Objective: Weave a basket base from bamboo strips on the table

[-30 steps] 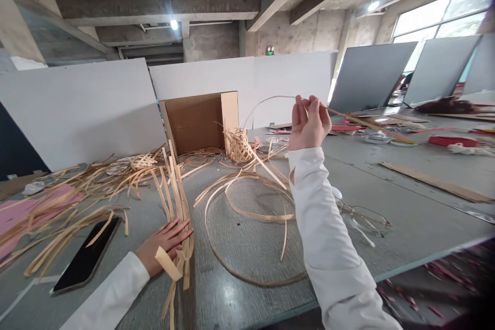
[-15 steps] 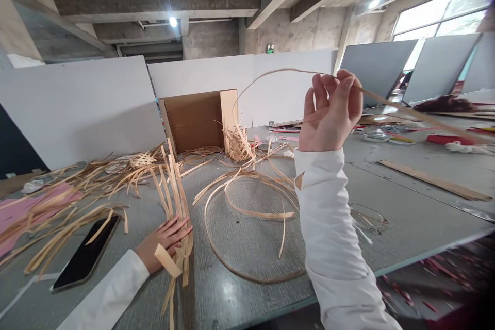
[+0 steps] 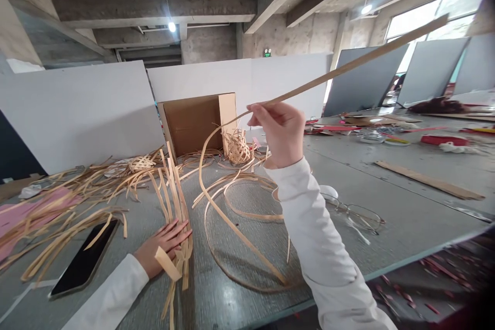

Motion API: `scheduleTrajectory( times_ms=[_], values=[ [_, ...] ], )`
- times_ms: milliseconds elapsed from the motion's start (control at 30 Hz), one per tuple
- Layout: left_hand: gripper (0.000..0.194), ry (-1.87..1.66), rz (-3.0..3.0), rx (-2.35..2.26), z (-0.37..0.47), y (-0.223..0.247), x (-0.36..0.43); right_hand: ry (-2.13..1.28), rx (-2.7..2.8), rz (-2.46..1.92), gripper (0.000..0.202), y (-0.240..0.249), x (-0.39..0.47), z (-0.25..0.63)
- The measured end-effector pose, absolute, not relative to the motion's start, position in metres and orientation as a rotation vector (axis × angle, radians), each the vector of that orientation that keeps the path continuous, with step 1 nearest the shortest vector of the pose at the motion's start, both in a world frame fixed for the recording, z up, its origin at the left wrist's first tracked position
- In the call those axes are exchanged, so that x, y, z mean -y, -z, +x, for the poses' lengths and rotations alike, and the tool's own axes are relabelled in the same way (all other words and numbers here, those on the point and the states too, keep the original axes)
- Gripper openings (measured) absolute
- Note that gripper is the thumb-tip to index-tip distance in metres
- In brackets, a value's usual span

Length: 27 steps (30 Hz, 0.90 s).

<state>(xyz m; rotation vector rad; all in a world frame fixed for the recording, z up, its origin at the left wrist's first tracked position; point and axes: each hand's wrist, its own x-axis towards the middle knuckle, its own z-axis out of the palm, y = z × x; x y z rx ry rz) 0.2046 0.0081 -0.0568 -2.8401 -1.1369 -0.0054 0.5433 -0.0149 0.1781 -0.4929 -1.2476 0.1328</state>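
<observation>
A smooth, matt, wood-like surface is shown by the long strip and shared by the upright strips. A finely grained tabletop is marked by glossy reflections. The phone is faced in glossy black, the sleeve made of creased cloth, the box of matt cardboard, the beam of rough concrete

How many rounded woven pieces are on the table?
2: a flatter one among loose strips at back left, a taller one by the right side of the cardboard box. Strips may hide more.
</observation>
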Motion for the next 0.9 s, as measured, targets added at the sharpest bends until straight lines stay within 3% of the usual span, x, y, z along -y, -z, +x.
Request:
scheduleTrajectory(
  times_ms=[433, 667, 733, 900],
  values=[
    [0.047, 0.029, -2.843, 1.156, 0.204, 0.06, -0.009, -0.339, 1.358, -0.489, 0.018, -0.168, -0.002, 0.529],
    [0.046, 0.049, -2.843, 1.14, 0.206, 0.056, -0.005, -0.523, 1.952, -0.444, 0.026, -0.155, -0.002, 0.51],
    [0.045, 0.074, -2.836, 1.127, 0.206, 0.057, -0.005, -0.409, 2.013, -0.593, 0.023, -0.151, -0.004, 0.507],
    [0.045, 0.057, -2.849, 1.098, 0.206, 0.056, -0.007, 0.05, 2.054, -0.925, 0.042, -0.155, -0.003, 0.51]
  ],
)
